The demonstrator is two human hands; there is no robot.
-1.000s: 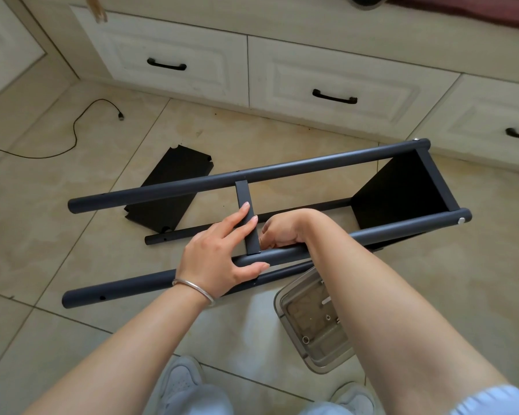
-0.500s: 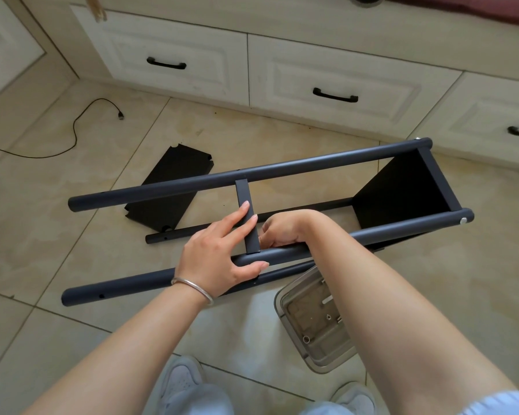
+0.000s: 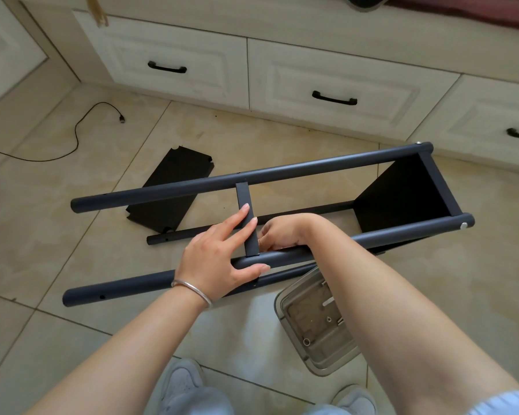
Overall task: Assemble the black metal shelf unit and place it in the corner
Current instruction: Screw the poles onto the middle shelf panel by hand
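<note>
The black shelf frame lies on its side on the tiled floor. Its far pole [image 3: 282,172] and near pole [image 3: 117,289] are joined by a short flat crossbar [image 3: 242,194] and by a black shelf panel [image 3: 402,193] at the right end. My left hand [image 3: 213,259] rests straight fingers on the crossbar, with the thumb along the near pole. My right hand [image 3: 285,232] is curled at the joint of the crossbar and the near pole. Its fingertips and whatever they hold are hidden. A loose black panel [image 3: 168,178] lies on the floor behind the frame.
A clear plastic tray [image 3: 312,333] of small hardware sits on the floor under my right forearm. A thin black rod [image 3: 174,236] lies beneath the frame. A black cable [image 3: 78,130] trails at left. White drawers [image 3: 333,79] line the back. My shoes [image 3: 180,381] are at the bottom.
</note>
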